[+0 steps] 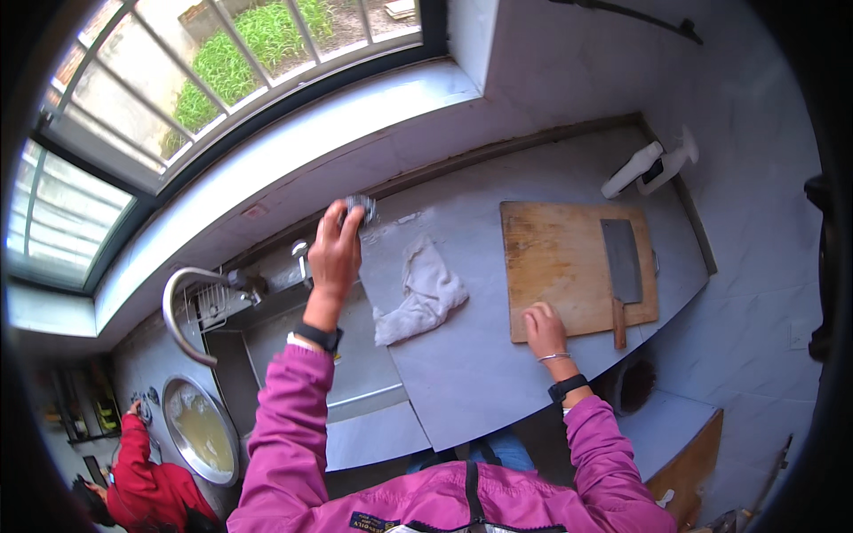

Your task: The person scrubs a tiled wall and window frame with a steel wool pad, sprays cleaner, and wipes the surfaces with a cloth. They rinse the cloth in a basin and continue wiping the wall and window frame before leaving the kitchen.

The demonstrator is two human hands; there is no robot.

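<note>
My left hand (335, 250) reaches over the back edge of the counter, beside the sink, with its fingers closed around a steel wool scrubber (360, 205). A wet patch shows on the counter near the scrubber. My right hand (544, 329) rests on the near left corner of a wooden cutting board (553, 260), fingers curled on it. A cleaver (622, 263) with a wooden handle lies along the board's right side, its handle past the near edge. Between my hands a crumpled white cloth (426, 293) lies on the counter, one end reaching the sink's edge.
The steel sink (363, 366) with its curved faucet (174, 313) lies left. Beyond it stands a metal basin (232, 433) of cloudy water, near a person in red (150, 490). White bottles (633, 170) stand in the back right corner. A barred window (253, 60) is above the sill.
</note>
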